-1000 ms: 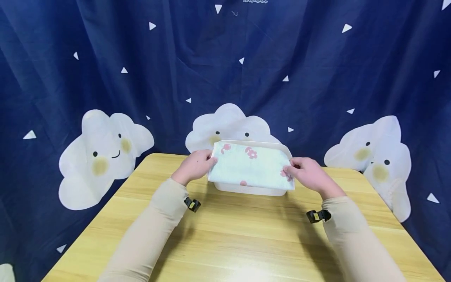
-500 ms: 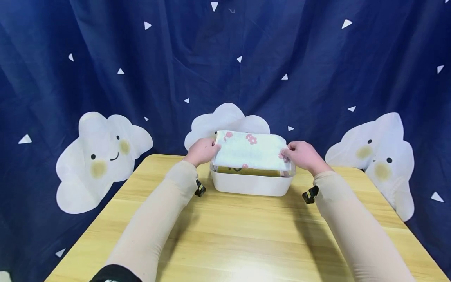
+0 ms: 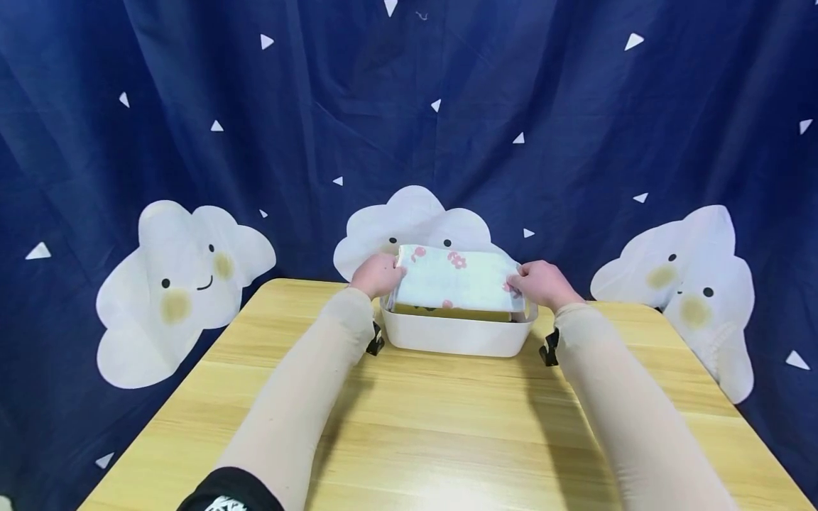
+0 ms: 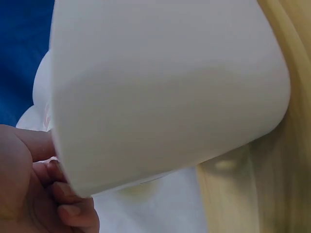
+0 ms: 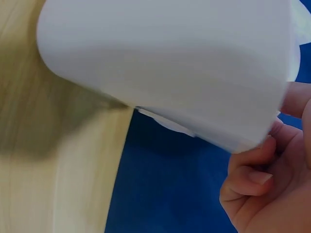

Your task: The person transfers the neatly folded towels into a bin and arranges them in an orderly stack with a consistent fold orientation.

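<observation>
A folded white cloth (image 3: 456,280) with pink flower prints lies over the opening of a white plastic bin (image 3: 456,336) at the far middle of the table. My left hand (image 3: 378,275) pinches the cloth's left end, and my right hand (image 3: 543,284) pinches its right end. Below the cloth's front edge, something yellow (image 3: 459,313) with dark marks shows inside the bin; its kind is hidden. Both wrist views are filled by the bin's outer wall (image 4: 170,97), with the fingers curled near its rim and the cloth mostly out of sight behind it.
The bin stands on a wooden table (image 3: 441,426) near its back edge. Behind hangs a dark blue curtain (image 3: 383,85) printed with white clouds and triangles.
Both hands first raised the cloth and moved it back, uncovering the bin's front wall and the yellow thing. Since then the cloth has dipped slightly towards the bin and shifted a little right.
</observation>
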Demonstrator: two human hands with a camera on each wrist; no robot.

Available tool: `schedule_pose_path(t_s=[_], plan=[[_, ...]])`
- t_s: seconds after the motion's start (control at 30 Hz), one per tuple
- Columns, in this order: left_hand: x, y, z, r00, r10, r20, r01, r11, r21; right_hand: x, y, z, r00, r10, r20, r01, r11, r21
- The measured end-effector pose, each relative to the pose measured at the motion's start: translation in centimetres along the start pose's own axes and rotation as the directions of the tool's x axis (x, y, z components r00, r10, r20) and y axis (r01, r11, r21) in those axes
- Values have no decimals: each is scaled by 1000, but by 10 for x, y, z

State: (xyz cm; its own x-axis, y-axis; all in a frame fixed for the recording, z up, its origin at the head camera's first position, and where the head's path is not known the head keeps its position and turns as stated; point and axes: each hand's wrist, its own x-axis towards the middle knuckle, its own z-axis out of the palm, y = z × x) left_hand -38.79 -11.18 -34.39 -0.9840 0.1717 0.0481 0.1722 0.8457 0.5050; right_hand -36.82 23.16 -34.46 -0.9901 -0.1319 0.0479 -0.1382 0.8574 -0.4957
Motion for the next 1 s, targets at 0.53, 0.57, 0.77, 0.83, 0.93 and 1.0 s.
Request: schedule_pose_path(t_s=[0.53,0.57,0.77,0.83,0.93,1.0], plan=[[-1,-12,10,1000,4,-5,-4,995,97,-9,-11,11,998,31,47,-28,998,-63],[-1,-12,10,1000,5,-11,-4,995,99,-9,-12,11,999,33,42,-30,998,-60],[-6,-14,11,1000,7,-14,-6,999,49,-11,-10,14,1000,-6,27,7,999,-47],[-8,-16,12,1000,27,-11,-27,999,27,-13,-9,15,1000,-21,19,22,999,-38],[-10,-18,12,996,87,-10,-87,996,21,-16,-7,14,999,-29,13,29,999,-15],[-11,-20,11,991,136,-10,-136,990,31,-17,-6,13,999,-35,13,35,999,-6]])
